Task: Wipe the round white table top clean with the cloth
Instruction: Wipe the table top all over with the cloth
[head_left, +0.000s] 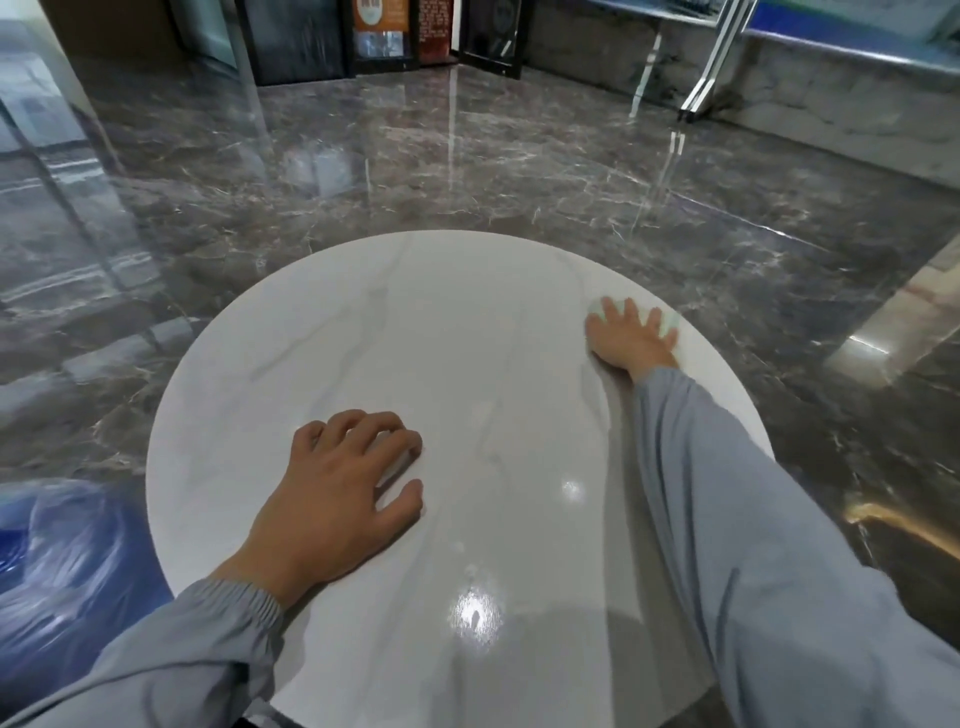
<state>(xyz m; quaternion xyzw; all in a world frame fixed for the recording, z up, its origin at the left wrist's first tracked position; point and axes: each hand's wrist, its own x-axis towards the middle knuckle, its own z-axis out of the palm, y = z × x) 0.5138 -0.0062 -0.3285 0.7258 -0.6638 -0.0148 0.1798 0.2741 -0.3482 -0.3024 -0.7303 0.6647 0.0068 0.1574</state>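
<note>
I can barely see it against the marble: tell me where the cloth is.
Head view: the pale cloth lies flat under the right hand, near the far right edge of the round white table top.

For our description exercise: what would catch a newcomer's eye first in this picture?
The round white table top fills the middle, bright against the dark glossy marble floor. At its far right edge the right hand presses flat with spread fingers on a pale cloth. The left hand rests on the bare top nearer the person, holding nothing.
</note>
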